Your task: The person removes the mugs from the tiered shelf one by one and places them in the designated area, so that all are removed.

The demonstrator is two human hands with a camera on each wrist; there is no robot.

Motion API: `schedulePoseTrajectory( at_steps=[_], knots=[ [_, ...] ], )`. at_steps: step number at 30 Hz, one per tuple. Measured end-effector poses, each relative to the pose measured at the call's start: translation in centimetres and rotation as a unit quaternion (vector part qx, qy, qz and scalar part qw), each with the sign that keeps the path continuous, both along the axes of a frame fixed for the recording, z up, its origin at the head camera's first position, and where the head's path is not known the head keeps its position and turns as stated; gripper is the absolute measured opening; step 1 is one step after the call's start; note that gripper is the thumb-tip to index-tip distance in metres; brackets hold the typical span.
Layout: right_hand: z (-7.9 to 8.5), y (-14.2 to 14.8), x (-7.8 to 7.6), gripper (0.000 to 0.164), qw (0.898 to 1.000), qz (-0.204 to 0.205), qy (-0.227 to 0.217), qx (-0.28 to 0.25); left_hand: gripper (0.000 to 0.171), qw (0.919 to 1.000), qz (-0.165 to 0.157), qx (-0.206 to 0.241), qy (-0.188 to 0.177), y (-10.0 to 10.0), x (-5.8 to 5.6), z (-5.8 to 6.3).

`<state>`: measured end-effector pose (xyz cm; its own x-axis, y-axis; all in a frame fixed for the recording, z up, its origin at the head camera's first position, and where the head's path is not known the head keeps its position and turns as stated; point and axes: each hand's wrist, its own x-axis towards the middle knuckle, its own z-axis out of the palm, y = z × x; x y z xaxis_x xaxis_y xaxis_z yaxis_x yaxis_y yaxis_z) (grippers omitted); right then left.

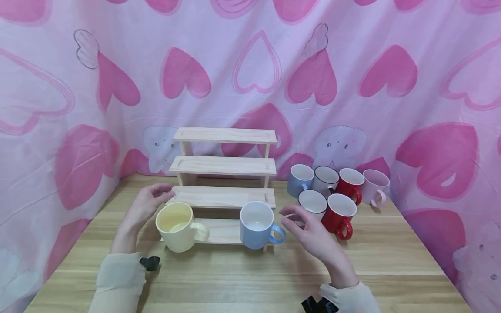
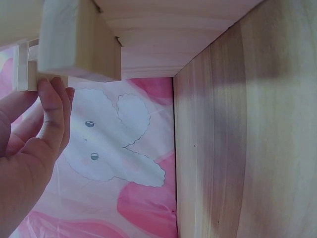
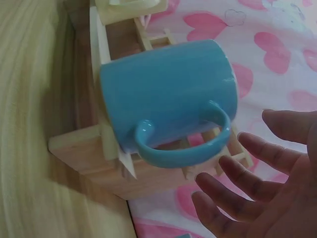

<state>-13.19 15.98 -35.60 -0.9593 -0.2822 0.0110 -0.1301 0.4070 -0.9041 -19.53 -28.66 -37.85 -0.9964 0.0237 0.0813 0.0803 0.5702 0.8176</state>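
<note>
A tiered wooden shelf [image 1: 223, 165] stands on the table. On its lowest step a pale yellow mug [image 1: 176, 230] sits at the left end and a light blue mug [image 1: 254, 228] at the right, both with handles to the right. My left hand [image 1: 149, 203] reaches behind the yellow mug and pinches the left end of a step above; the left wrist view shows its fingertips against the wood [image 2: 79, 44]. Just right of the blue mug [image 3: 168, 89], my right hand [image 3: 262, 183] has its fingers spread, apart from the handle.
Right of the shelf several mugs stand close together: a blue mug [image 1: 300, 180], white mugs with dark rims [image 1: 313, 202], red mugs [image 1: 339, 215] and a pink mug [image 1: 375, 187]. A curtain with pink hearts [image 1: 250, 65] hangs behind the wooden table [image 1: 219, 282].
</note>
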Motion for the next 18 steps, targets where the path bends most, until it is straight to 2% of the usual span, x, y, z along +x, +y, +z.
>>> schedulePoseTrajectory(
  at_steps=[5, 13, 18],
  knots=[
    [-0.7, -0.6, -0.4, 0.03, 1.0, 0.023, -0.008, -0.003, 0.053, 1.0, -0.001, -0.001, 0.004, -0.1, -0.1, -0.1],
    [-1.7, -0.8, -0.7, 0.025, 0.998, 0.056, 0.01, 0.014, 0.054, 1.0, 0.001, 0.005, 0.0, -0.1, 0.0, -0.1],
    [-2.2, -0.4, -1.0, 0.029, 0.996, 0.086, -0.036, -0.011, 0.054, 1.0, 0.0, 0.009, -0.003, -0.1, -0.1, 0.0]
  ],
)
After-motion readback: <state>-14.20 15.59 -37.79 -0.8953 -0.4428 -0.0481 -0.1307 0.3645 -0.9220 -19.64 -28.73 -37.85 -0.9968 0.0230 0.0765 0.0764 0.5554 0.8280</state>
